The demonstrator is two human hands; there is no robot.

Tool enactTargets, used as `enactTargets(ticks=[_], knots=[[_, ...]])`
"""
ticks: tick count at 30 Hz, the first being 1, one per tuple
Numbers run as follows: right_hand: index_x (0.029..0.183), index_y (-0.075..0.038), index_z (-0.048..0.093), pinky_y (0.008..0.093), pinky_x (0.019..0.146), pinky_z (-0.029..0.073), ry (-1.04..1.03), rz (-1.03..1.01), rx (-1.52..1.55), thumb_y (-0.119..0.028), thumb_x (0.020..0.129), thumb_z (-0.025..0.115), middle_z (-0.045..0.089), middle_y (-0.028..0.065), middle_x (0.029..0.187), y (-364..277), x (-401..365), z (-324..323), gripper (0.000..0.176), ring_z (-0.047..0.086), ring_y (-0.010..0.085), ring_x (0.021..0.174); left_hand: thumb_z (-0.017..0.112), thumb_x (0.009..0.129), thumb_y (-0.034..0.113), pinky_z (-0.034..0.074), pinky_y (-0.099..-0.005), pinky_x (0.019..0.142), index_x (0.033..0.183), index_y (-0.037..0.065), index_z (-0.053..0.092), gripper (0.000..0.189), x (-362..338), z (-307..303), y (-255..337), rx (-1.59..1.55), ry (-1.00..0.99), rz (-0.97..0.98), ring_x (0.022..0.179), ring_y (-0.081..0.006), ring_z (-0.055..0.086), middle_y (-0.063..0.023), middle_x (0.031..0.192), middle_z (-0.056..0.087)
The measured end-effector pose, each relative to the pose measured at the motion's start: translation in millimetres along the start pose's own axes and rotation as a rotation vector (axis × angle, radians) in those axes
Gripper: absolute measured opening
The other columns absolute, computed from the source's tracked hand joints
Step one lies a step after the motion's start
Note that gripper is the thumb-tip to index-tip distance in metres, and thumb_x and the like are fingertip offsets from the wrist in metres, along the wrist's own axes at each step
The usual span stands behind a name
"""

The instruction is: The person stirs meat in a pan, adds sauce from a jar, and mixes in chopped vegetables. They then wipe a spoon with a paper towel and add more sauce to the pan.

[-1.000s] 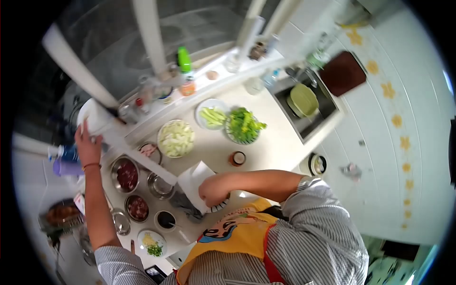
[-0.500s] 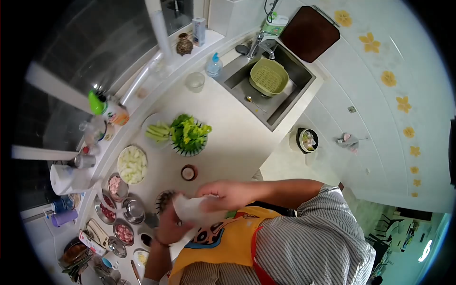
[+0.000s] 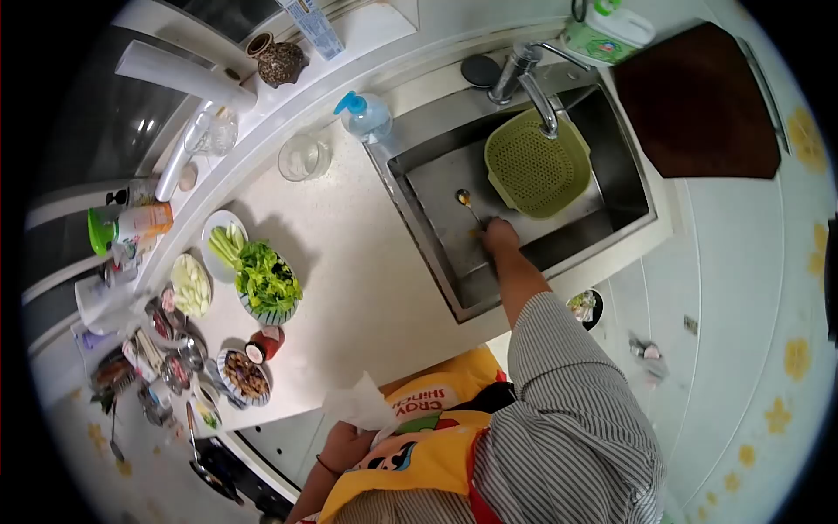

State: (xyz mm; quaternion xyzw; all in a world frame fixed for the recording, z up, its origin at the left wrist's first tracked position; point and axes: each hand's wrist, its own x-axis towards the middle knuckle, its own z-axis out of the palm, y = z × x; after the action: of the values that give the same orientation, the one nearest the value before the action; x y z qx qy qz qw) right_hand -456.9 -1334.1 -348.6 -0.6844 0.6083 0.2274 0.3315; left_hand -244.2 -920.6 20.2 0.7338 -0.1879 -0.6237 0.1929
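Note:
In the sink (image 3: 454, 293), my right hand (image 3: 499, 237) reaches down with its closed fingers at the handle end of a metal spoon (image 3: 463, 198). The spoon's bowl has some yellow residue and points away from the hand. Right beside it stands a yellow-green strainer basket (image 3: 539, 166) under the tap (image 3: 532, 83). My left hand (image 3: 343, 447), held low in front of the yellow apron (image 3: 454, 375), is closed on a crumpled white paper towel (image 3: 362, 406). Its fingers are partly covered by the paper.
On the counter (image 3: 358, 262) are a glass bowl (image 3: 304, 157), leafy greens (image 3: 266, 279) in a bowl, cut stalks (image 3: 226, 246) on a plate, a red-labelled jar (image 3: 265, 344) and a bowl of brown pieces (image 3: 245, 378). A blue pump bottle (image 3: 367, 118) stands by the sink.
My right hand has left the white paper towel and moved right into the sink, to the spoon. My left hand keeps the paper, now lower by the apron. The view has turned toward the sink.

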Motion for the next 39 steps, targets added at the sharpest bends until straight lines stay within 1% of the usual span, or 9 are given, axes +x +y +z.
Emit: enactTargets(ticks=[6, 11, 15, 17, 20, 23, 28, 37, 39], knots=[[0.126, -0.007, 0.066, 0.0467, 0.102, 0.05, -0.065, -0.099, -0.044, -0.036, 0.099, 0.054, 0.067, 0.017, 0.129, 2.9, 17.7, 7.0, 0.04, 0.063, 0.0353, 0.119, 0.072, 0.089, 0.015, 0.049, -0.0393, 0.102, 0.131, 0.001, 0.061, 0.045, -6.1, 31.3, 77.2, 0.022, 0.265, 0.026, 0.122, -0.0312, 0.062, -0.0172, 0.126, 0.066], [0.118, -0.004, 0.064, 0.0482, 0.096, 0.05, 0.015, -0.333, 0.028, -0.032, 0.1, 0.052, 0.067, 0.0209, 0.12, 17.3, -7.6, 0.6, 0.035, 0.063, 0.0403, 0.114, 0.069, 0.095, 0.027, 0.052, -0.0383, 0.095, 0.129, 0.002, 0.064, 0.042, 11.2, 30.6, 85.2, 0.017, -0.213, 0.071, 0.11, -0.024, 0.067, -0.0137, 0.118, 0.071], [0.095, -0.003, 0.057, 0.0415, 0.067, 0.047, 0.003, -0.536, 0.61, -0.032, 0.102, 0.053, 0.058, 0.0116, 0.08, 5.9, -137.3, -83.9, 0.03, 0.058, 0.0295, 0.075, 0.062, 0.097, 0.022, 0.054, -0.0344, 0.085, 0.13, 0.002, 0.062, 0.039, 106.8, 41.5, 96.0, -0.28, 0.124, 0.028, 0.097, -0.0191, 0.067, -0.0112, 0.113, 0.072], [0.093, -0.004, 0.058, 0.0338, 0.06, 0.046, -0.253, -0.317, 0.888, -0.031, 0.102, 0.056, 0.056, 0.0051, 0.069, 0.2, -195.7, -111.1, 0.029, 0.055, 0.0189, 0.062, 0.06, 0.097, 0.013, 0.053, -0.0315, 0.084, 0.131, 0.001, 0.059, 0.037, 168.3, 48.5, 114.4, -0.445, 0.168, 0.11, 0.097, -0.016, 0.066, -0.0097, 0.114, 0.069], [0.089, -0.007, 0.056, 0.0254, 0.05, 0.035, -0.477, -0.21, 1.214, -0.029, 0.105, 0.053, 0.048, -0.0017, 0.063, -15.3, -258.5, -145.1, 0.027, 0.045, 0.0069, 0.055, 0.06, 0.096, 0.012, 0.055, -0.0323, 0.085, 0.13, 0.001, 0.059, 0.036, 203.0, 58.4, 173.7, -0.735, 0.093, -0.022, 0.1, -0.0176, 0.066, -0.0093, 0.114, 0.068], [0.089, -0.011, 0.052, 0.0262, 0.044, 0.024, -0.45, -0.194, 1.298, -0.024, 0.107, 0.049, 0.04, -0.0035, 0.06, -15.8, -270.4, -142.6, 0.023, 0.032, 0.0075, 0.046, 0.063, 0.098, 0.02, 0.056, -0.0319, 0.079, 0.127, 0.0, 0.059, 0.036, 206.4, 73.8, 200.5, -1.247, -0.485, 0.247, 0.099, -0.0164, 0.067, -0.0092, 0.118, 0.067], [0.087, -0.01, 0.053, 0.026, 0.045, 0.025, -0.434, -0.297, 1.29, -0.023, 0.107, 0.05, 0.041, -0.0037, 0.06, -5.4, -283.1, -145.9, 0.024, 0.034, 0.007, 0.048, 0.07, 0.098, 0.035, 0.054, -0.0257, 0.073, 0.115, -0.002, 0.068, 0.041, 193.7, 89.8, 232.1, -0.218, 0.017, 0.194, 0.088, -0.0098, 0.067, -0.0019, 0.102, 0.07], [0.09, -0.004, 0.06, 0.0273, 0.061, 0.04, -0.252, -0.553, 0.77, -0.028, 0.104, 0.052, 0.051, -0.0022, 0.07, 37.5, -271.8, -186.0, 0.029, 0.048, 0.0083, 0.066, 0.074, 0.094, 0.031, 0.054, -0.0286, 0.073, 0.109, 0.001, 0.074, 0.033, 197.3, 90.2, 211.0, -0.539, 0.18, 0.344, 0.083, -0.0095, 0.066, -0.0028, 0.096, 0.074], [0.091, -0.003, 0.06, 0.0292, 0.064, 0.042, -0.252, -0.755, 0.366, -0.027, 0.104, 0.054, 0.052, -0.0019, 0.072, 50.3, -278.6, -218.1, 0.028, 0.049, 0.009, 0.07, 0.076, 0.09, 0.03, 0.055, -0.0332, 0.076, 0.109, 0.006, 0.075, 0.03, 201.0, 32.0, 199.2, 0.133, 0.3, 0.312, 0.085, -0.0122, 0.07, -0.0047, 0.093, 0.075]])
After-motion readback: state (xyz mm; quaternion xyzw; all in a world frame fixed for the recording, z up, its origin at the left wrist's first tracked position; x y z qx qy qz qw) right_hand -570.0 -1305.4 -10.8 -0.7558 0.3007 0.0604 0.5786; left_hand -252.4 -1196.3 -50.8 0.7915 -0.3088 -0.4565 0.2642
